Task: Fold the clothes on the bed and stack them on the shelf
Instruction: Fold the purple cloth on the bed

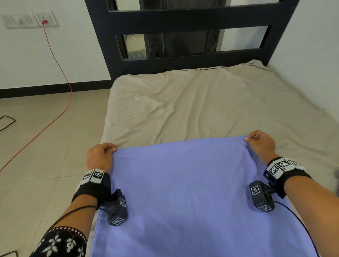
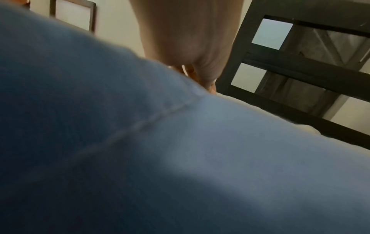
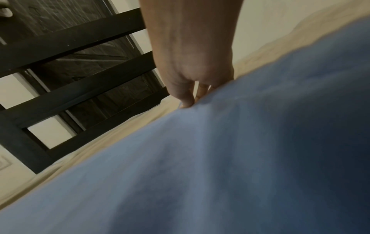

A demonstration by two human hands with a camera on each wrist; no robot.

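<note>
Lavender cloth is pinched at its two far corners: the left hand has its fingers curled on the left corner, the right hand grips the right one. The cloth lies spread flat on the near end of the bed, over its beige sheet. Beyond the cloth stands the dark headboard. Left of the bed, a red cable crosses the floor.
</note>
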